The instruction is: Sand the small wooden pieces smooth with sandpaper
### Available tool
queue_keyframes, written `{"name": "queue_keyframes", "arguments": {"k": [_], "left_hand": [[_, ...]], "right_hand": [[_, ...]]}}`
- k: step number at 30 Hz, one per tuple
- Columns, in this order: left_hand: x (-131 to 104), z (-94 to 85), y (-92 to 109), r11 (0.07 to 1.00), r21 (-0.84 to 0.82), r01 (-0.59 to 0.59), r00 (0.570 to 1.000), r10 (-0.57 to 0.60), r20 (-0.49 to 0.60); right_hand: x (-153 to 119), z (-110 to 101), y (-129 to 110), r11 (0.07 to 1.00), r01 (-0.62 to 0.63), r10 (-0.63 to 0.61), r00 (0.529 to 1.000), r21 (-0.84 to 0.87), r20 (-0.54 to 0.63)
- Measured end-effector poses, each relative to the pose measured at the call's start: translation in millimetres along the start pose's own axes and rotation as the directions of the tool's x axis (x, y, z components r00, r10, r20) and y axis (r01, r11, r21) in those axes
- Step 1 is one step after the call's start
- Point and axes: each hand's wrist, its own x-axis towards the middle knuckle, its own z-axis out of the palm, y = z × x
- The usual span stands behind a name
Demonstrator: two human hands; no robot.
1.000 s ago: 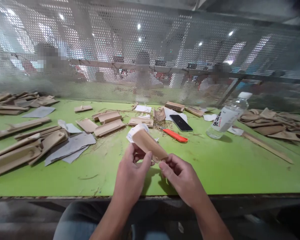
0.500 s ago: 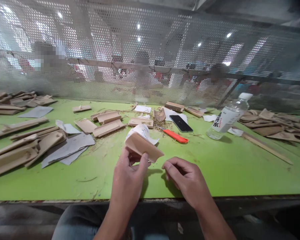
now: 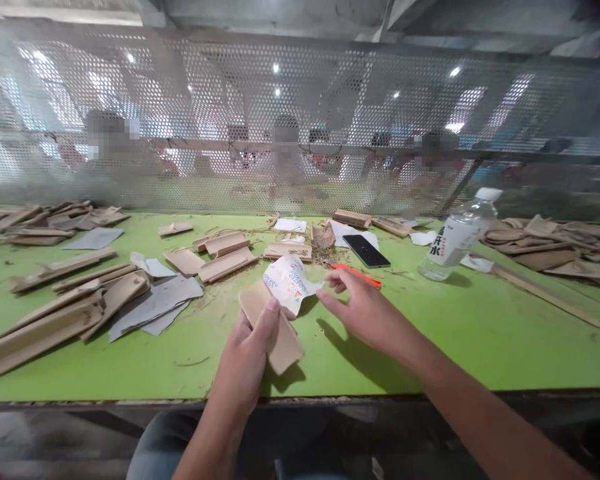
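My left hand (image 3: 247, 350) grips a flat tan piece (image 3: 280, 343), thumb on top, above the green table near its front edge. A crumpled printed paper (image 3: 289, 281) sticks out beyond the piece, partly behind it. My right hand (image 3: 353, 300) is raised to the right of the paper, fingers apart and slightly curled, with nothing visible in it. Its fingertips are near the paper's right corner; whether they touch it I cannot tell. Just beyond that hand lies an orange-handled cutter (image 3: 370, 279), partly covered by the fingers. A black phone (image 3: 366, 251) lies behind the cutter.
Tan trough-shaped pieces (image 3: 40, 327) and grey sheets (image 3: 155, 303) lie at the left. Shavings and smaller pieces (image 3: 227, 263) sit mid-table. At the right are a water bottle (image 3: 455, 237), a wooden stick (image 3: 545, 293) and a pile (image 3: 555, 247). A perforated screen (image 3: 300, 180) stands behind.
My left hand has turned the tan piece flatter, showing more of the printed paper. My right hand has moved forward, opened its fingers and now partly covers the cutter. The view has shifted slightly.
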Motion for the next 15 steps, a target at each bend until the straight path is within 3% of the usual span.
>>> {"name": "queue_keyframes", "arguments": {"k": [5,9,15], "left_hand": [[-2.8,2.4,2.7,1.000,0.010,0.015,1.000,-0.015,-0.011],[-7.7,8.8,10.3,0.998,0.049,-0.029,0.997,0.032,-0.073],[-12.8,17.9,12.9,0.987,0.147,-0.059,0.990,0.077,-0.116]], "right_hand": [[47.7,9.6,-2.8,0.987,0.054,-0.042,0.996,-0.150,0.084],[51.4,22.5,-0.5,0.983,0.074,-0.046,0.985,-0.165,0.166],[51.4,38.1,6.2,0.984,0.104,-0.078,0.981,-0.146,0.176]]}}
